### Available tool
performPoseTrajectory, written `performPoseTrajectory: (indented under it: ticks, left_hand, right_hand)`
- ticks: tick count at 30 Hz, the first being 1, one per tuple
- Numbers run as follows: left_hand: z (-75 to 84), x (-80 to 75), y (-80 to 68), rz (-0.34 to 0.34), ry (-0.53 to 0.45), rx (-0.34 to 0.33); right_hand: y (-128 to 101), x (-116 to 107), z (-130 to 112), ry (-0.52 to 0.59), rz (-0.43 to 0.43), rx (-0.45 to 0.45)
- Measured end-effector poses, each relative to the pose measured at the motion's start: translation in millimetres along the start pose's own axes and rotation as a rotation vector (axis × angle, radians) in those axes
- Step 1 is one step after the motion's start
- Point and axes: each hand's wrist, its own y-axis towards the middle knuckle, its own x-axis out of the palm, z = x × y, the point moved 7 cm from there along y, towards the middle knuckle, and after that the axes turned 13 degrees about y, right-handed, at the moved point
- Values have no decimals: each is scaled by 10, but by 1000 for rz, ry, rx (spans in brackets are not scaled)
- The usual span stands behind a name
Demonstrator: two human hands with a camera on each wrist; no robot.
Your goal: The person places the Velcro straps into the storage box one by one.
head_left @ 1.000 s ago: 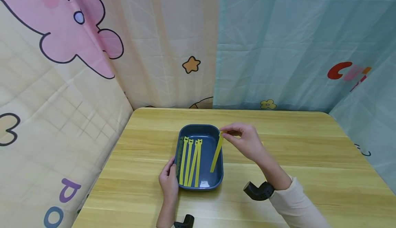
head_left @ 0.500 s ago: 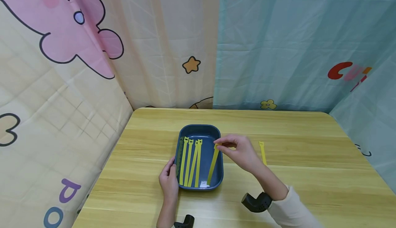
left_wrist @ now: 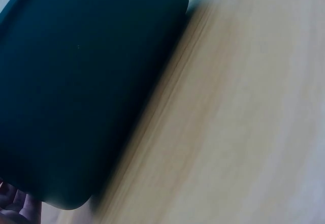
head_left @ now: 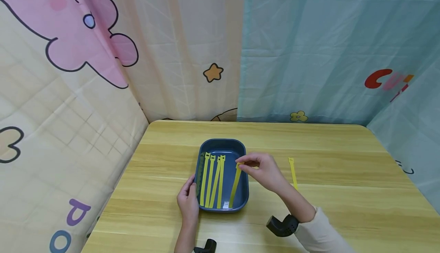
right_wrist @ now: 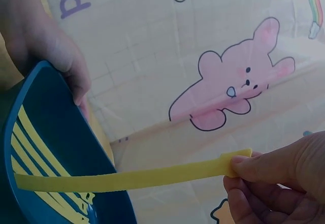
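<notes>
My right hand (head_left: 262, 171) pinches a yellow hook-and-loop cable tie (head_left: 235, 184) by its slotted head, between thumb and fingers. The tie slants down over the right side of a dark blue tray (head_left: 228, 169); in the right wrist view its strap (right_wrist: 127, 180) reaches across into the tray. Several like yellow ties (head_left: 205, 176) lie lengthwise in the tray's left half, two of them crossing near the middle. My left hand (head_left: 187, 201) grips the tray's left wall, thumb at the rim. The left wrist view shows mostly the tray's dark outer side (left_wrist: 91, 82).
One more yellow tie (head_left: 293, 173) lies on the wooden table (head_left: 343, 192) to the right, behind the right forearm. Black wrist cameras (head_left: 283, 225) sit on both wrists. Printed curtains (head_left: 172, 54) stand around the table's back and sides.
My right hand has come down and slightly left toward me, lowering the tie farther into the tray. The tie on the table has come into view. The left hand has stayed put.
</notes>
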Motion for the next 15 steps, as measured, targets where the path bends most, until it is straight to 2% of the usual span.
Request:
performPoseTrajectory:
  ticks: [15]
  left_hand:
    - [7, -4, -10, 3, 12, -23]
  right_hand:
    - [76, 4, 93, -15, 19, 10]
